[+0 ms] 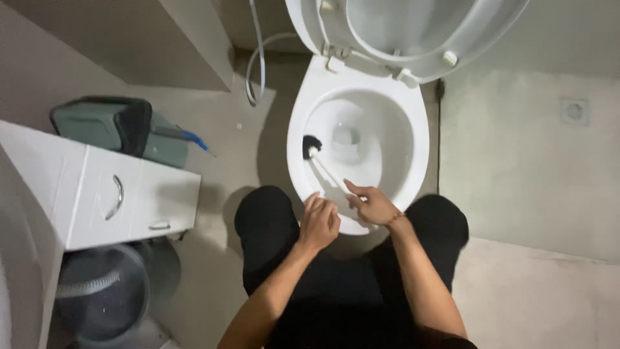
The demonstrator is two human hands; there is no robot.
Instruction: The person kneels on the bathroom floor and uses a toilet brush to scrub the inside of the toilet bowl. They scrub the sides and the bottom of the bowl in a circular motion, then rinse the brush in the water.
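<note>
While right hand grips the brush, head at bowl left wall, left hand hovers loosely curled, empty. Scrubbing step; next, sweep round to the far wall.

A pale tiled floor was seen, dimly lit; a white cabinet was placed against its left edge.

No packages, labels, signs or screens are visible.
</note>
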